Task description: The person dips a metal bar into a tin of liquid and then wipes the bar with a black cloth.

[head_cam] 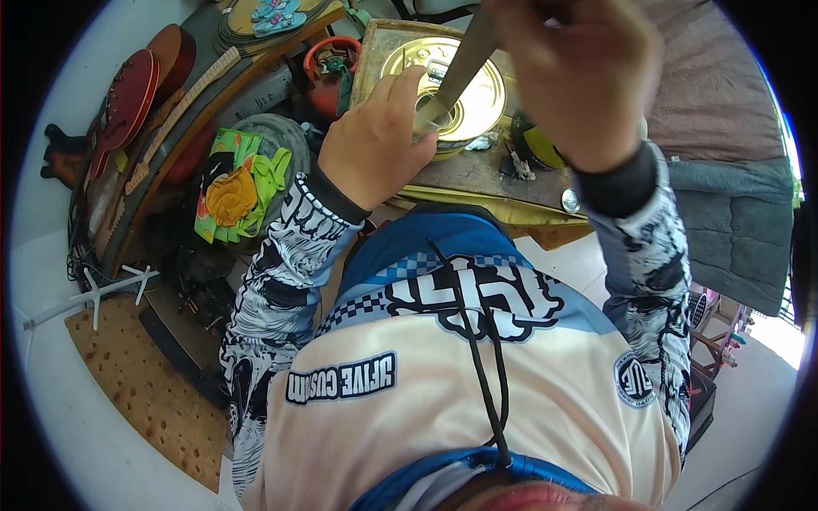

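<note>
My left hand (377,140) grips a small clear plastic cup (433,120) between thumb and fingers. The cup is held over the gold-coloured lid of a round metal tin (487,102). Raised above the worktop on the right, my right hand (581,89) is blurred and holds a long flat blade or strip (471,61). Its lower end reaches down into the cup. What lies inside the cup is hard to make out, and the blade's upper end is hidden by my right hand.
The tin stands on a wooden worktop (441,175) with crumpled foil (482,141) and a black-and-yellow round object (542,145). Left are a red bucket (326,96), a round stool (295,144) with bright bags (238,191), a guitar neck (185,118) and a red guitar body (128,96). Grey fabric (728,211) hangs right.
</note>
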A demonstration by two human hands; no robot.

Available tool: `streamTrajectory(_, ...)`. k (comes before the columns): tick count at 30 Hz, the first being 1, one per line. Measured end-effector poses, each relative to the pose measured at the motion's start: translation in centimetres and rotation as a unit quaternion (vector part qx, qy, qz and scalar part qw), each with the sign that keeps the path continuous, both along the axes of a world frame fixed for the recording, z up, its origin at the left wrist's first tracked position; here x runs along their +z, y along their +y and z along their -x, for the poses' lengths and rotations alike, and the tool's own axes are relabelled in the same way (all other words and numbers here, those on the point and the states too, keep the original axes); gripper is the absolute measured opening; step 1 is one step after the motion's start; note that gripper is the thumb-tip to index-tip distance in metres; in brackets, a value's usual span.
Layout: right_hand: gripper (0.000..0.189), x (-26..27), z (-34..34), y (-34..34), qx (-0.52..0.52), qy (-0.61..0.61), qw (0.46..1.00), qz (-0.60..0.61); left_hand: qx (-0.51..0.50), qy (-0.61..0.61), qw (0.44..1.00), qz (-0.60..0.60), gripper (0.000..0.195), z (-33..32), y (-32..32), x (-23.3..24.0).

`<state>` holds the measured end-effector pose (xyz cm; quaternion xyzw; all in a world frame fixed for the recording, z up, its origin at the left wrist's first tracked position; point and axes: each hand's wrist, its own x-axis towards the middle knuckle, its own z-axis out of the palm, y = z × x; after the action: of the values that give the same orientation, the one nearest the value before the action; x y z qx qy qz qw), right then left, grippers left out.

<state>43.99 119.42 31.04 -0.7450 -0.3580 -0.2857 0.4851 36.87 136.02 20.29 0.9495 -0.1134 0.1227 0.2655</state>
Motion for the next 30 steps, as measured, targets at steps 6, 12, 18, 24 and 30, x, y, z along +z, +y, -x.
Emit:
streamTrajectory(6, 0.013, -7.3, 0.1, -0.2, -0.016, 0.102, 0.994, 0.048, -0.002, 0.014, 1.0, 0.014, 0.068, 0.2, 0.2, 0.4)
streamTrajectory(12, 0.005, -0.5, 1.1, -0.3, -0.013, 0.167, 0.986, -0.006, 0.003, 0.024, 1.0, 0.007, 0.067, 1.1, 1.0, -0.3)
streamTrajectory(18, 0.005, 4.9, 0.8, -1.9, -0.035, -0.01, 0.999, -0.022, -0.005, -0.002, 1.0, -0.005, 0.067, 1.1, 0.9, -1.1)
streamTrajectory(24, 0.004, 6.9, 2.2, -1.9, -0.059, -0.06, 0.996, -0.014, -0.019, 0.006, 1.0, -0.011, 0.066, 0.8, 0.3, -0.4)
streamTrajectory(30, 0.003, 4.1, 2.3, -0.5, -0.032, -0.033, 0.999, 0.026, 0.001, -0.002, 1.0, 0.003, 0.065, 0.6, 0.0, -0.4)
